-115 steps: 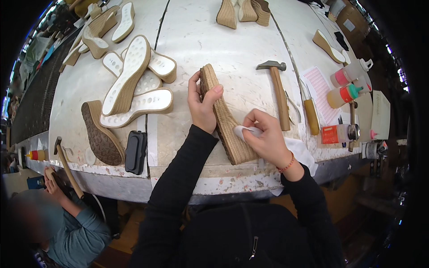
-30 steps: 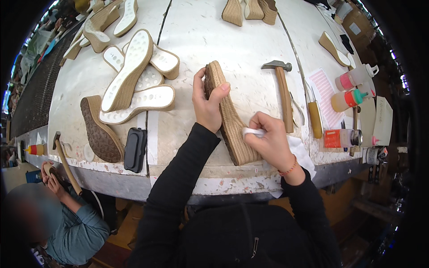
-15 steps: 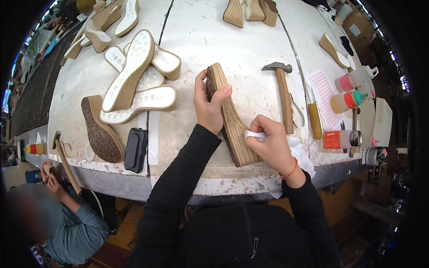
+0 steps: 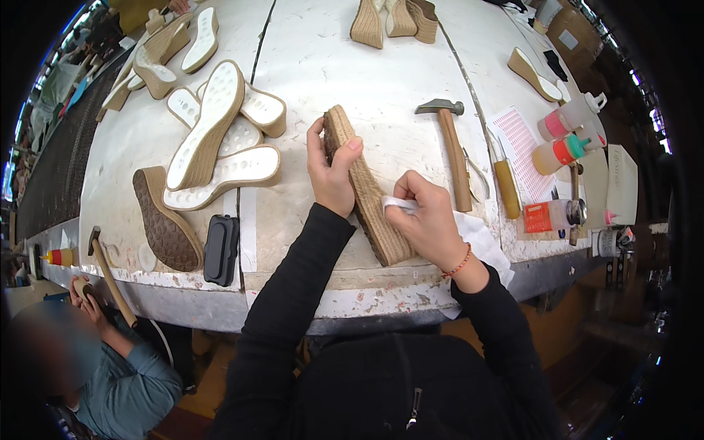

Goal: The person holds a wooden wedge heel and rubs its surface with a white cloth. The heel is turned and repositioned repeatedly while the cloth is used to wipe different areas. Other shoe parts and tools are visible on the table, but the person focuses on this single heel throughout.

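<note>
My left hand [image 4: 334,172] grips the toe end of a wedge shoe sole [image 4: 365,180], its thumb on the braided tan side and its fingers behind the dark tread. The sole is turned on edge, heel end toward me, over the worktable. In my right hand [image 4: 429,220] a white cloth [image 4: 400,205] is pinched and pressed against the braided side near the heel. A larger white cloth or paper [image 4: 482,242] lies under my right wrist. Left of my hands rests a pile of wedge soles [image 4: 213,125] with white tops, beside one sole showing its brown tread [image 4: 163,227].
A black case [image 4: 221,249] lies near the front edge. To the right are a hammer [image 4: 455,158], a wooden-handled awl [image 4: 506,187], a printed sheet [image 4: 524,143] and squeeze bottles [image 4: 557,152]. More wedge soles [image 4: 400,18] stand at the back. A co-worker [image 4: 117,367] sits at lower left, near another hammer [image 4: 110,275].
The view has shifted slightly, so the table's things sit a little differently. My hands keep the same hold, with the cloth still against the wedge's side.
</note>
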Demonstrator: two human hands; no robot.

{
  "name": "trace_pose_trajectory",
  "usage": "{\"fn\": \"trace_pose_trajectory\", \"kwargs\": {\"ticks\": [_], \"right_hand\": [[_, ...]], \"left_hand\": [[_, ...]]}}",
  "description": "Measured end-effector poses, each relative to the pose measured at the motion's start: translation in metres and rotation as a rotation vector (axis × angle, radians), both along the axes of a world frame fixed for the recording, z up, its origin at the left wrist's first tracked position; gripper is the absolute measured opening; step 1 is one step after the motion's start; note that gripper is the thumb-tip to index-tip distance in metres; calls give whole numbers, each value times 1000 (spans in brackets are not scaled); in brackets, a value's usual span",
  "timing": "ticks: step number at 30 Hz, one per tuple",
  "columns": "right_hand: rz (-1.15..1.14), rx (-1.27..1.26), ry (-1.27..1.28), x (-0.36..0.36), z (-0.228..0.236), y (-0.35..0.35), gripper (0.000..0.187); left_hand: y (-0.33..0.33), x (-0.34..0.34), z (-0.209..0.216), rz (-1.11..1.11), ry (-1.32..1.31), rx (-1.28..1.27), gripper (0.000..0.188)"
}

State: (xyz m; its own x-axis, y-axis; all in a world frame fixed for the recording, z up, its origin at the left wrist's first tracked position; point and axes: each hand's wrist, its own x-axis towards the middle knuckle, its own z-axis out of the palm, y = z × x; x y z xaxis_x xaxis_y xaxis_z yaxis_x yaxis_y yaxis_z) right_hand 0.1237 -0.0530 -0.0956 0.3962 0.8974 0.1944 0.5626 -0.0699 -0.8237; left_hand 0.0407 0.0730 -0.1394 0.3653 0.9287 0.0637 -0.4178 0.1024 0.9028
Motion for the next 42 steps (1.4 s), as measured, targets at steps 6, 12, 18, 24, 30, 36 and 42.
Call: {"fn": "trace_pose_trajectory", "kwargs": {"ticks": [6,12,18,24,30,36,42], "right_hand": [[-281,120,510,36,12,-37,19],[-95,87,192,67,59,-96,20],[-146,103,376,68,66,-139,17],[-221,675,1215,69,62,-166,21],[-536,455,766,133,77,-223,13],[-810,119,308,187,75,-208,34],[-828,-20,365,189,68,-194,47]], "left_hand": [[-1,-2,2,-41,53,-1,66],[-1,-3,-2,-66,23,-25,66],[2,-2,-8,-74,38,-11,65],[2,-2,-10,-33,24,48,61],[2,0,-7,-92,43,2,59],[-1,-2,-3,-120,6,-43,60],[7,-2,-15,-95,20,4,57]]}}
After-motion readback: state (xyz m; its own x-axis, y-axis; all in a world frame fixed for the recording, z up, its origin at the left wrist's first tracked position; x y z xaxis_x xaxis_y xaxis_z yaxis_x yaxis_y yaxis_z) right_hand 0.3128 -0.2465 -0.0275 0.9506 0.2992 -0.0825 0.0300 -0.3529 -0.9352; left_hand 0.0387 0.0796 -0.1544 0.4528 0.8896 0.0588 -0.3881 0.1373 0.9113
